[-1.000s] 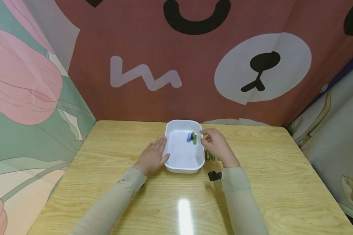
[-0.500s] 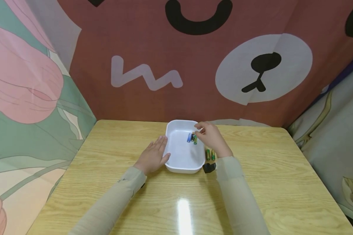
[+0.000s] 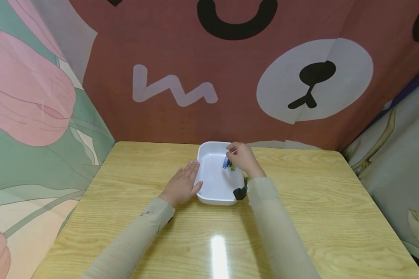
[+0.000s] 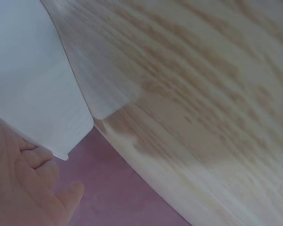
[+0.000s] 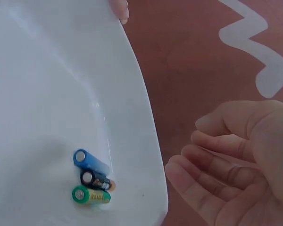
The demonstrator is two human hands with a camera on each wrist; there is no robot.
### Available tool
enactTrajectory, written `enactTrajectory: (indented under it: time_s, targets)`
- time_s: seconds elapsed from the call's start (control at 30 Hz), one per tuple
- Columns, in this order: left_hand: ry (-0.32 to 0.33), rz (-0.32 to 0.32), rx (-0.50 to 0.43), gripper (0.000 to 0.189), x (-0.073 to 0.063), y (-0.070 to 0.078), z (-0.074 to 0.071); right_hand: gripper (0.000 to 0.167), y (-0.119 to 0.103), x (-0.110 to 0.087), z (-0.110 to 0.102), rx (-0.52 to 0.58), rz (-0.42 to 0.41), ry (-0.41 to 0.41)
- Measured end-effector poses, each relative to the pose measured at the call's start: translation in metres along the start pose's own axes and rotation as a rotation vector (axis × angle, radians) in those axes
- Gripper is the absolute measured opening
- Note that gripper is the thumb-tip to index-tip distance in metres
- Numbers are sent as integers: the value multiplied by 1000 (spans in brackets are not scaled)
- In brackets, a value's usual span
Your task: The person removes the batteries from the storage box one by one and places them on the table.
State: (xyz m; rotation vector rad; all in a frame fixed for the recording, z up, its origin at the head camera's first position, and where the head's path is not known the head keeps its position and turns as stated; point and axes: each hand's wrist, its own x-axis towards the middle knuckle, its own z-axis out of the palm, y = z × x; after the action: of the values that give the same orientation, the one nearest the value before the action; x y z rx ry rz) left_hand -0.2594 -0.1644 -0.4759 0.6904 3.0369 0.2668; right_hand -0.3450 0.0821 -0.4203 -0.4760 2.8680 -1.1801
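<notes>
A white tray holds three batteries at its right side: a blue battery, a black one with a copper-coloured end and a green battery. They lie side by side. My left hand rests against the tray's left rim with straight fingers and the thumb apart. Above the tray's right far part hovers my right hand, its fingers loosely bent and nothing between them. In the right wrist view these fingers appear beyond the rim, apart from the batteries.
Just right of the tray, a green battery on the table is partly hidden by the right sleeve. A black wrist camera hangs beside that sleeve. The wooden table meets a patterned cloth behind.
My right hand has moved left, from the tray's right rim to over the batteries. Its sleeve now covers most of the green batteries on the table. The left hand stays put.
</notes>
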Motion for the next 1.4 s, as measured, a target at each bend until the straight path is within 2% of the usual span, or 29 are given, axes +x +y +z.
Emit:
enactTrajectory:
  time_s: [0.2, 0.43, 0.63, 0.8, 1.0, 1.17, 1.4]
  targets:
    - [-4, -3, 3, 73, 0, -1, 1, 31, -2, 11, 8, 32, 41, 6]
    - [-1, -2, 5, 73, 1, -2, 2, 34, -4, 17, 19, 69, 145, -6]
    - [-19, -13, 5, 74, 1, 0, 0, 34, -1, 21, 30, 87, 203, 6]
    - [-2, -8, 0, 73, 1, 0, 0, 33, 2, 24, 38, 67, 202, 11]
    - [-18, -9, 3, 74, 1, 0, 0, 34, 4, 26, 42, 18, 209, 19]
    - [-14, -8, -4, 73, 1, 0, 1, 38, 6, 28, 45, 13, 237, -10]
    - [6, -2, -14, 73, 0, 0, 1, 41, 10, 32, 48, -114, 186, -51]
